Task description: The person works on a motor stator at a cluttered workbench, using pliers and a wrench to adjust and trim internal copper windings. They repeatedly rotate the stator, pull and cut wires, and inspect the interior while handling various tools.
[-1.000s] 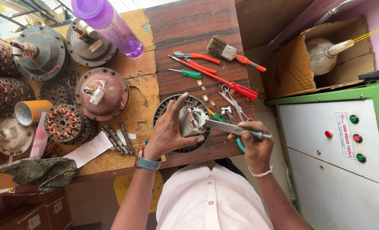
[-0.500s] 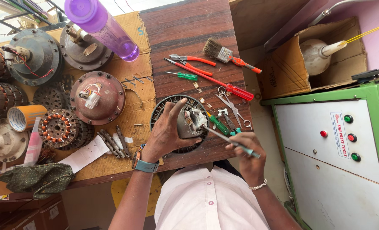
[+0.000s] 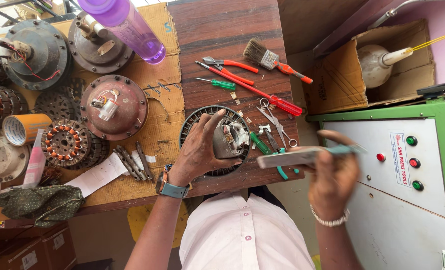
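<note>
Head view: motor core (image 3: 230, 140), likely heavy, rigid, sharp-edged, is being clamped by left hand (image 3: 200, 150) on slotted stator ring (image 3: 192, 125), on counter (image 3: 222, 50); right hand (image 3: 335, 172) is being closed around blurred flat tool (image 3: 302, 156), best gripped at handle.

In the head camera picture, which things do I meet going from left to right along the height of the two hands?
Orange tape roll → copper-wound stator → left hand on the grey motor part → right hand with a flat tool → green control panel.
</note>
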